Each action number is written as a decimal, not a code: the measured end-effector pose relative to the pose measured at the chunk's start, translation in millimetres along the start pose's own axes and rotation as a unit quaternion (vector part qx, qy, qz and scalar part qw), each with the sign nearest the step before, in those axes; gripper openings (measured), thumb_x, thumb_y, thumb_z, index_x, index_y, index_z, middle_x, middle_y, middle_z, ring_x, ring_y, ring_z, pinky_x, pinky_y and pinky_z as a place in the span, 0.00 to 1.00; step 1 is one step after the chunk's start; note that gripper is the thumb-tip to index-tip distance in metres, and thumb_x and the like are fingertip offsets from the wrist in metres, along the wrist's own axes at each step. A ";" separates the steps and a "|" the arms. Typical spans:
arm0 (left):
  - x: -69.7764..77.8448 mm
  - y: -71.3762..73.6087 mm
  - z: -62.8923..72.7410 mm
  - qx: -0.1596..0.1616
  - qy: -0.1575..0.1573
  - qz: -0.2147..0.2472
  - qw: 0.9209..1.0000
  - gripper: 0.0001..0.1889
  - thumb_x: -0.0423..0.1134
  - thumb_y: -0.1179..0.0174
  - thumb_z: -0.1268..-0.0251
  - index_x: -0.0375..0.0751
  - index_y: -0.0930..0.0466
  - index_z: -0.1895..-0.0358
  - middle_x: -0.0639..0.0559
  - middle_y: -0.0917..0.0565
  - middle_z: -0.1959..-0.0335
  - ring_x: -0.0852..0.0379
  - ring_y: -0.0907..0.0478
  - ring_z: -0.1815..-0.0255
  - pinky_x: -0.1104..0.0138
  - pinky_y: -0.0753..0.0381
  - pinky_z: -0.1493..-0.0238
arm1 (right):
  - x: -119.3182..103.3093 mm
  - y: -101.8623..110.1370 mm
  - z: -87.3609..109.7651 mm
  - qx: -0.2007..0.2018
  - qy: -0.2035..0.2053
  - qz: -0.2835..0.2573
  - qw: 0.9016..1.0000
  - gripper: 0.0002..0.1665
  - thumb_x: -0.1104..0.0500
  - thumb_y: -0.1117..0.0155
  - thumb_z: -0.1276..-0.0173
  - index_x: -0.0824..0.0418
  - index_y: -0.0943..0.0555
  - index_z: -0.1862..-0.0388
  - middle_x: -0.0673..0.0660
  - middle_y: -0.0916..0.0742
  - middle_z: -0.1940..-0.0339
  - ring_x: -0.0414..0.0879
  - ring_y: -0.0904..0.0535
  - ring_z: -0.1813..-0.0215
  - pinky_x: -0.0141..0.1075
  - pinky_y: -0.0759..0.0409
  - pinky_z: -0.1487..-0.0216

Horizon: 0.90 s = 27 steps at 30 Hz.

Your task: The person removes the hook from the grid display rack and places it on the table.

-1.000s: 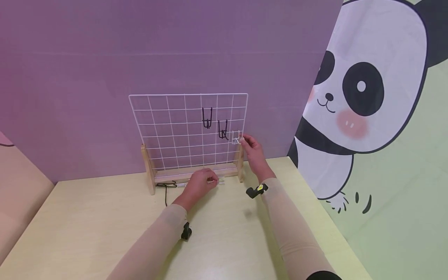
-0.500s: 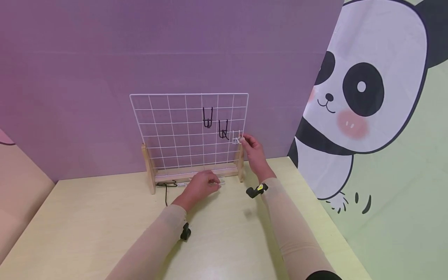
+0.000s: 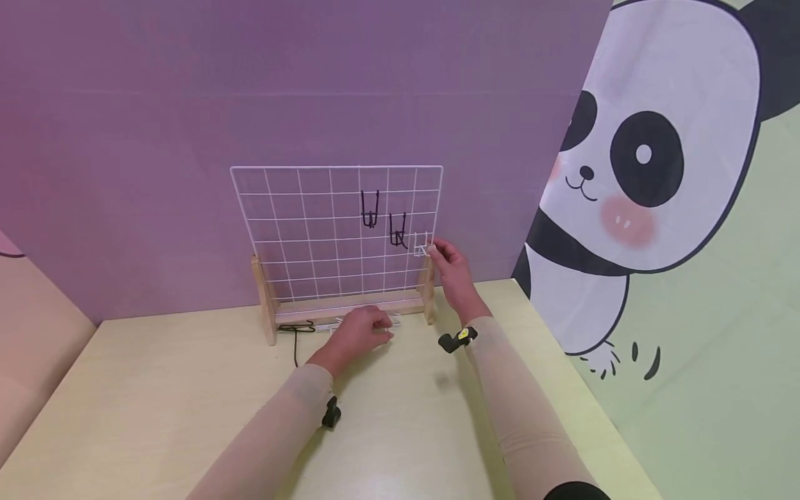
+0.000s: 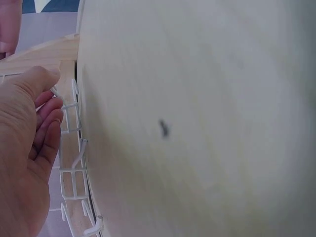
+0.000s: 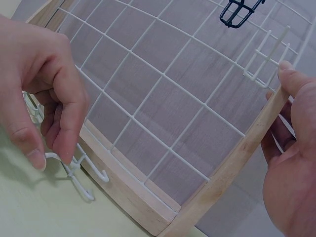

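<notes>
At the foot of a white wire grid rack, my left hand pinches a white wire hook between thumb and forefinger, low over the table. More white hooks lie along the rack's wooden base in the left wrist view. My right hand grips the rack's right edge by the wooden upright, thumb in front and fingers behind. Close to that thumb hangs another white hook. Two black hooks, an upper one and a lower one, hang on the grid.
A black wire hook lies on the pale wooden table by the rack's left foot. Behind the rack stands a purple wall. A panda picture covers the right side.
My left hand has shifted very slightly at the white hook by the base. The right hand keeps its place at the rack's edge, and the hung hooks stay put.
</notes>
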<state>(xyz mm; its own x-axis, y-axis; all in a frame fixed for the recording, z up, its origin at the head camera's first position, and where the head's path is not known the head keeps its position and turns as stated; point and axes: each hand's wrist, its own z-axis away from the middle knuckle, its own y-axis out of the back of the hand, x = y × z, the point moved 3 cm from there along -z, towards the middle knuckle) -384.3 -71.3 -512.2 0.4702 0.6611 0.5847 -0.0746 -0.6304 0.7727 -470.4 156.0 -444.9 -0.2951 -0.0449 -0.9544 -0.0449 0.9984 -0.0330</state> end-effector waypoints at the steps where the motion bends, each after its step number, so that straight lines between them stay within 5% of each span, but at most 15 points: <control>1: -0.3 0.0 -0.3 0.000 -0.002 -0.003 1.000 0.08 0.35 0.21 0.32 0.40 0.07 0.54 0.55 0.12 0.60 0.53 0.14 0.55 0.56 0.11 0.45 | 0.0 0.0 0.1 -0.002 0.000 0.002 1.000 0.22 0.56 0.36 0.13 0.65 0.18 0.29 0.56 0.13 0.38 0.47 0.20 0.33 0.46 0.27 0.21; 8: -2.0 -3.2 -3.3 0.002 -0.008 -0.033 0.999 0.09 0.34 0.21 0.33 0.38 0.07 0.53 0.53 0.12 0.60 0.52 0.14 0.56 0.56 0.11 0.45 | 0.9 1.9 0.5 -0.006 0.007 0.001 1.000 0.21 0.57 0.37 0.12 0.67 0.19 0.28 0.61 0.13 0.34 0.50 0.21 0.30 0.46 0.29 0.18; 27: 1.2 -3.5 -4.3 -0.009 0.026 -0.050 0.998 0.10 0.32 0.20 0.34 0.37 0.07 0.52 0.51 0.11 0.58 0.51 0.15 0.55 0.55 0.11 0.42 | 2.2 1.8 -1.8 -0.009 0.004 -0.008 1.000 0.22 0.58 0.36 0.13 0.67 0.19 0.28 0.56 0.13 0.38 0.46 0.20 0.34 0.45 0.28 0.19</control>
<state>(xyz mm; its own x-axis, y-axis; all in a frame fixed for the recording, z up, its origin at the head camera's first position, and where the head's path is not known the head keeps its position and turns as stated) -387.2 -66.5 -513.2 0.4298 0.7414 0.5153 -0.0452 -0.5523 0.8324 -472.9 157.6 -446.6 -0.3013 -0.0606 -0.9516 -0.0669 0.9969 -0.0424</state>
